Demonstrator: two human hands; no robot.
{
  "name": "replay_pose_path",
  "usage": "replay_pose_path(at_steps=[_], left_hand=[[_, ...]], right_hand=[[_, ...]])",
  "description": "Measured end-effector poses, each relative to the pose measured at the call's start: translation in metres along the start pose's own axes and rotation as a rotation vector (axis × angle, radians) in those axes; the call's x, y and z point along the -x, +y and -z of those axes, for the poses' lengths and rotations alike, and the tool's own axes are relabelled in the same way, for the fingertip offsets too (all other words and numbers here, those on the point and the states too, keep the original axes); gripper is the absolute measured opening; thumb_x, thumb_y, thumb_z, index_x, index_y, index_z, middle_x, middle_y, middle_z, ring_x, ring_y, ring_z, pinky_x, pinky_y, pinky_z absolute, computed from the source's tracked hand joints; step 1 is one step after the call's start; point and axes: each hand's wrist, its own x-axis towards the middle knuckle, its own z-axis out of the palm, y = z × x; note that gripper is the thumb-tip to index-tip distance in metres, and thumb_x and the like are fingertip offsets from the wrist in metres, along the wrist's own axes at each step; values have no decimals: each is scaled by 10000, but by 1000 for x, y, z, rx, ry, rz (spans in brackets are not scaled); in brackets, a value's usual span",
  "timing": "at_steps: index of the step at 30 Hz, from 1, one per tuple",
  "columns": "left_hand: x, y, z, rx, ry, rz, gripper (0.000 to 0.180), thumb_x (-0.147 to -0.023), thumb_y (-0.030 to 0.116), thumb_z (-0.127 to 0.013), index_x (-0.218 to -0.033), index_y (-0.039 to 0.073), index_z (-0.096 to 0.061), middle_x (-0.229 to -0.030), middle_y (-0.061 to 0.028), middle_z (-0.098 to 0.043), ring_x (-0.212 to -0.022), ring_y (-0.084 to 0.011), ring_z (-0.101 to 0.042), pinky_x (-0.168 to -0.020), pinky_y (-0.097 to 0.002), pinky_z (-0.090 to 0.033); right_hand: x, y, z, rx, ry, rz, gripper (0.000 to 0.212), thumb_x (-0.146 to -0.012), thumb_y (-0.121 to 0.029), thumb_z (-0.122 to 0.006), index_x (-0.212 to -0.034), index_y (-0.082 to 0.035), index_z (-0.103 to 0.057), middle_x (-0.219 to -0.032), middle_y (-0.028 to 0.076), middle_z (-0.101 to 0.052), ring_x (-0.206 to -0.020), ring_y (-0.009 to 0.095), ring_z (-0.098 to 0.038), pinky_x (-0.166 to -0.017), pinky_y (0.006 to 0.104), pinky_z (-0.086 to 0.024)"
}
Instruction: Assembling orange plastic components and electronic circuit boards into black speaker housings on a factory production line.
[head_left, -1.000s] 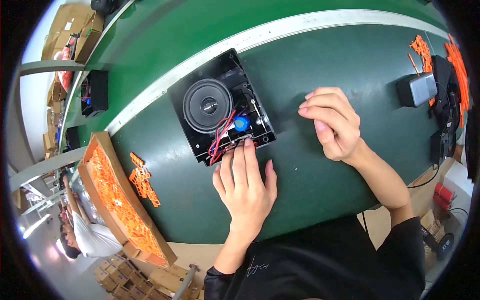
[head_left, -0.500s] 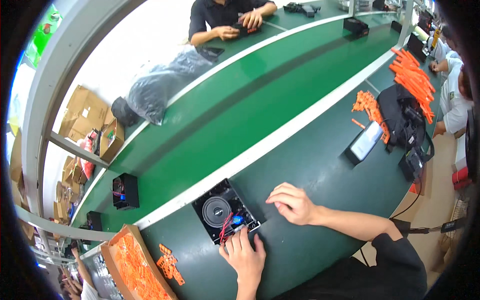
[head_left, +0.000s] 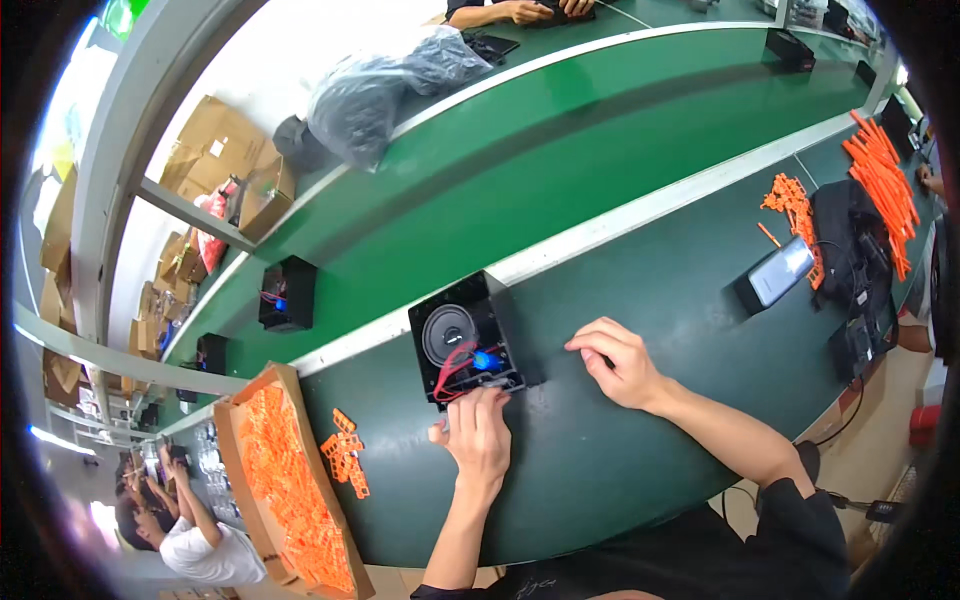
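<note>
A black open-faced speaker box [head_left: 425,345] is on the green table in front of me, its open face up. Inside are a round speaker [head_left: 449,335], looped red wires [head_left: 457,375] and a blue part [head_left: 486,360]. At the box's near edge, my left hand [head_left: 478,432] has its fingers bent together over the rim; the fingertips are partly hidden there. To the right of the box, apart from it, my right hand [head_left: 618,365] is held with loosely curled fingers, the thumb tucked close. Nothing shows in it.
An orange-filled carton [head_left: 232,440] stands at left, beside loose orange plastic pieces [head_left: 345,455]. Another black box [head_left: 288,293] is on the green belt [head_left: 520,170]. At right are a phone-like device [head_left: 780,272], a black bag [head_left: 845,240] and orange strips [head_left: 880,185]. A co-worker's hands [head_left: 530,12] are across the belt.
The whole view has shifted, so the scene sits higher and further right. My left hand's fingers have drawn together at the box's near rim. The right hand stays beside the box, still curled.
</note>
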Motion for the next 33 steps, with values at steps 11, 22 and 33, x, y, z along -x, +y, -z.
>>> replay_pose_path(at_steps=[11,22,33], left_hand=[[-180,-103,-122,-209,98,-231,267,-834,147,-624,-1092,88,-591,-979,-37,-591,-904,-203,-559,-766,-354,-394],[-115,-104,-60,261,-132,-273,151,-845,126,-678,-976,81,-617,-719,-81,-641,-615,-268,-612,-573,-371,-469],[29,-220,99,-43,-247,495,233,-874,32,-594,-1101,72,-628,-951,-136,-590,-830,-304,-615,-705,-392,-502]], right_hand=[[7,-6,-6,61,-215,-2,116,-795,-20,-604,-896,-15,-660,-891,90,-652,-775,246,-648,-667,344,-540],[1,-1,0,136,-228,-19,150,-724,31,-609,-861,-4,-661,-851,122,-646,-748,270,-642,-665,366,-533],[-6,-7,-12,96,-251,-158,100,-843,54,-546,-907,44,-622,-904,161,-633,-771,268,-615,-687,320,-484]])
